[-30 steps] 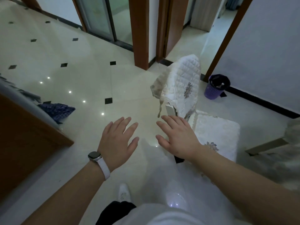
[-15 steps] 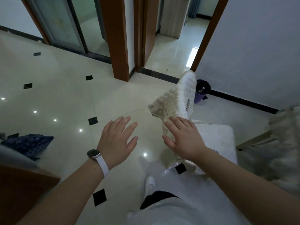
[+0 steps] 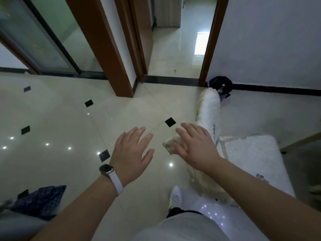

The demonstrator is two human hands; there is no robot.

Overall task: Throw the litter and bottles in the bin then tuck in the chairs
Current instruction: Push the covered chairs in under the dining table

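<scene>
Blue patterned cloth [image 3: 40, 200] lies bunched at the near left edge. Far left stands a glass door [image 3: 34, 37] in a dark frame, greenish and frosted. Glossy cream tiles make up the floor [image 3: 52, 110], with small black diamonds set at the corners and ceiling lights mirrored as white dots. A brown wooden post [image 3: 104, 49] rises at the far centre, and right of it an open doorway [image 3: 175, 49] leads to a brighter room with the same pale tiling. The left hand [image 3: 133, 153] hovers over the floor, palm down, fingers straight and spread, holding nothing; a watch [image 3: 106, 169] with a white strap sits on its wrist. The right hand [image 3: 196, 146] is flat too, fingers straight, lying over the near corner of the backrest of the chair [image 3: 251, 162]; whether the palm presses the cloth I cannot tell. The chair wears a white quilted cover with a cream fringe. Its backrest is seen almost edge-on, its long axis running from near to far, the top end pointing at the bin [image 3: 225, 81]; the padded seat spreads to the right of it, so the chair faces right. A white shoe [image 3: 174, 197] stands by the chair's near left side. The bin, purple and round with a dark liner, sits at the far right, against the black skirting [image 3: 278, 87] of the white wall [image 3: 269, 40], just beside the doorway's right jamb and partly hidden by the backrest's top
</scene>
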